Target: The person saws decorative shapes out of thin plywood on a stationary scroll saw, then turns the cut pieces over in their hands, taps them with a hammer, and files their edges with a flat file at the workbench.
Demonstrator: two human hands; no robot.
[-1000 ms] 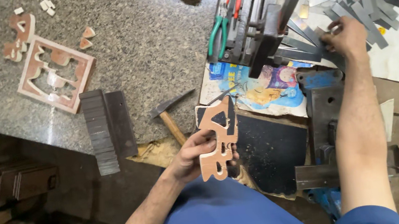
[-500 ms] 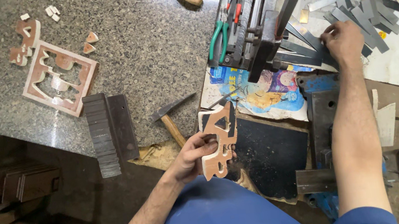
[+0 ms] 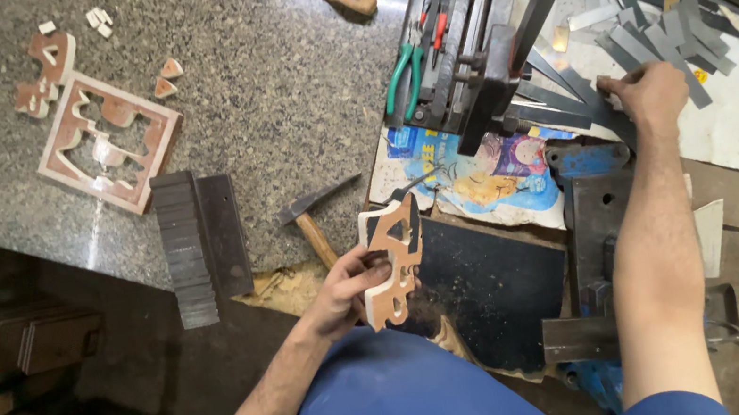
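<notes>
- Two hands at work in the head view, well apart from each other. Left hand is clamped on a cut-out wooden piece, held upright just above the lap, at the near edge of a dark mat.
- Right hand is stretched far out, fingers curled down onto a pile of grey metal strips; can't tell if it's actually pinching one.
- Room to move is tight on the right: a black metal press with green-handled pliers sits just left of that hand, and a blue metal block lies near the forearm.
- Left side is more open: the granite slab has bare stretches between a hammer, a stack of dark plates at its near edge, and a wooden cut-out frame further left.
- Versus half a second ago: the right hand has slid a bit right along the strips, and the wooden piece sits pretty much where it was.
</notes>
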